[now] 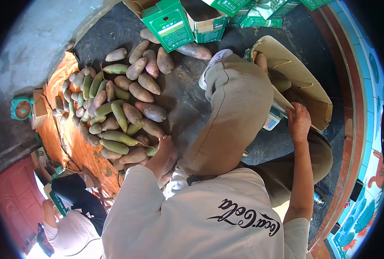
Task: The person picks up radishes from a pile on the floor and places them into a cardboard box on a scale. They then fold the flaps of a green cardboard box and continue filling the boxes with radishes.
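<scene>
My left hand (164, 150) reaches to the near edge of a large pile of long roots, some brownish-pink (144, 93) and some green (119, 116). Its fingers rest at a root in the pile; how far they wrap round it is hidden. On the right, my right hand (299, 120) grips the near edge of an open cardboard box (320, 98). Inside the box several roots (279, 80) show. Just beyond the box's near side, a scale (271, 121) with a lit display is partly hidden.
Green printed boxes (169, 26) stand at the top. My bent legs (231, 114) lie between the pile and the box. At the lower left another person (77, 228) sits near a red shutter (17, 198). A small green fan (22, 108) is at the far left.
</scene>
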Available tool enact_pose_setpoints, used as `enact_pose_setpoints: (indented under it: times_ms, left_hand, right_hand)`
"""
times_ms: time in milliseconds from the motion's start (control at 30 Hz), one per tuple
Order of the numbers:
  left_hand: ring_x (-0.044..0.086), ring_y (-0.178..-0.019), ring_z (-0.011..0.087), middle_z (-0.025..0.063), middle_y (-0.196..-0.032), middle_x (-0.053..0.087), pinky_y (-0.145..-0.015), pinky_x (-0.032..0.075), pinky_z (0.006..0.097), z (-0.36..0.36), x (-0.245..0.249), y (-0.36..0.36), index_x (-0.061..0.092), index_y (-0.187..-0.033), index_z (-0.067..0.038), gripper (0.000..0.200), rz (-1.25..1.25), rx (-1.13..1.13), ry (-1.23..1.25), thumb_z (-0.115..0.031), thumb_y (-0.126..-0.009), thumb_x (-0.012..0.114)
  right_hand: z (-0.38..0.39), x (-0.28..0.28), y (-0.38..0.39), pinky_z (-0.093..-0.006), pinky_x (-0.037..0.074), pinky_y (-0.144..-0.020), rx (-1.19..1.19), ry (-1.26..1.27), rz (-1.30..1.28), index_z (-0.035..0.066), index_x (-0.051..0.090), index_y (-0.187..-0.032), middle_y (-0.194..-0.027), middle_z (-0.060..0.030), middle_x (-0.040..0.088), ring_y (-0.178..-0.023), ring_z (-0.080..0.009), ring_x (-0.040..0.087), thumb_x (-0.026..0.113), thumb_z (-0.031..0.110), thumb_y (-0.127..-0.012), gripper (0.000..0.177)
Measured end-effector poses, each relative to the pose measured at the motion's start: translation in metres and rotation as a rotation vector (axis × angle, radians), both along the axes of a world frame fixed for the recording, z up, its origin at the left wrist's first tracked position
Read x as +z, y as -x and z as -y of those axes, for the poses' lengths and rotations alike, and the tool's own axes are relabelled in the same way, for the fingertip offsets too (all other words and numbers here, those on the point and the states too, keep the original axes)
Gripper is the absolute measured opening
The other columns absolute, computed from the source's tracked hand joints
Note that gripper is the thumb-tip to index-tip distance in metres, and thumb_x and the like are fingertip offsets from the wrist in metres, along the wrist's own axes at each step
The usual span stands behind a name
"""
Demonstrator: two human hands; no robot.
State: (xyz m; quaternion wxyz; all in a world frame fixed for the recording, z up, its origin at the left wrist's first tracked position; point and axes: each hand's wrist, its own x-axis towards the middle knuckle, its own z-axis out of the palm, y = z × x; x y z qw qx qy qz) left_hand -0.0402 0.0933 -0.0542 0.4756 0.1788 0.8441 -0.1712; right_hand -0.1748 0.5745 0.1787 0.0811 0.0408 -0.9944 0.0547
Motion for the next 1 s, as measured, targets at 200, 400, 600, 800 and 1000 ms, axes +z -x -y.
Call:
enact_pose_setpoints:
  times_ms: [200, 400, 600, 800, 1000]
  left_hand:
    - [0.058, -0.107, 0.0225, 0.0055, -0.111, 0.060, -0.082, 0.048, 0.0369, 0.013, 0.004, -0.003, 0.062, -0.110, -0.015, 0.030, -0.016, 0.076, -0.048, -0.029, -0.084, 0.059]
    - [0.060, -0.103, 0.0284, 0.0101, -0.107, 0.062, -0.085, 0.051, 0.0408, 0.030, 0.023, 0.013, 0.065, -0.102, -0.015, 0.022, -0.172, 0.228, -0.071, -0.014, -0.080, 0.061]
    - [0.058, -0.101, 0.0305, 0.0108, -0.105, 0.060, -0.087, 0.048, 0.0394, 0.050, 0.091, 0.059, 0.061, -0.102, -0.013, 0.041, -0.501, 0.606, -0.348, -0.020, -0.065, 0.077]
    - [0.057, -0.094, 0.0260, 0.0111, -0.099, 0.058, -0.082, 0.047, 0.0355, 0.025, 0.184, 0.130, 0.056, -0.103, -0.004, 0.050, -0.992, 0.817, -0.901, -0.012, -0.060, 0.081]
    - [0.058, -0.091, 0.0149, 0.0091, -0.101, 0.057, -0.081, 0.048, 0.0277, -0.077, 0.334, 0.213, 0.049, -0.111, 0.002, 0.043, -1.048, 0.851, -1.456, 0.002, -0.074, 0.072]
  right_hand:
    - [0.002, 0.000, 0.000, -0.0406, 0.045, -0.073, -0.015, 0.011, -0.006, 0.009, 0.056, -0.093, -0.085, -0.0087, 0.059, -0.083, -0.0297, 0.056, 0.066, 0.015, -0.077, 0.020]
    - [0.001, 0.000, -0.001, -0.0402, 0.045, -0.073, -0.020, 0.035, -0.026, 0.008, 0.056, -0.093, -0.085, -0.0092, 0.059, -0.083, -0.0295, 0.057, 0.067, 0.016, -0.075, 0.021]
    - [0.000, -0.002, -0.004, -0.0400, 0.044, -0.071, -0.022, 0.082, -0.089, 0.009, 0.056, -0.087, -0.081, -0.0078, 0.058, -0.081, -0.0278, 0.057, 0.069, 0.017, -0.072, 0.022]
    - [-0.001, -0.004, -0.006, -0.0386, 0.044, -0.071, -0.040, 0.070, -0.093, 0.010, 0.056, -0.085, -0.081, -0.0066, 0.059, -0.080, -0.0252, 0.057, 0.070, 0.018, -0.072, 0.021]
    - [-0.001, -0.006, -0.009, -0.0377, 0.044, -0.070, -0.052, 0.054, -0.092, 0.010, 0.056, -0.083, -0.079, -0.0060, 0.059, -0.080, -0.0241, 0.058, 0.070, 0.019, -0.071, 0.020]
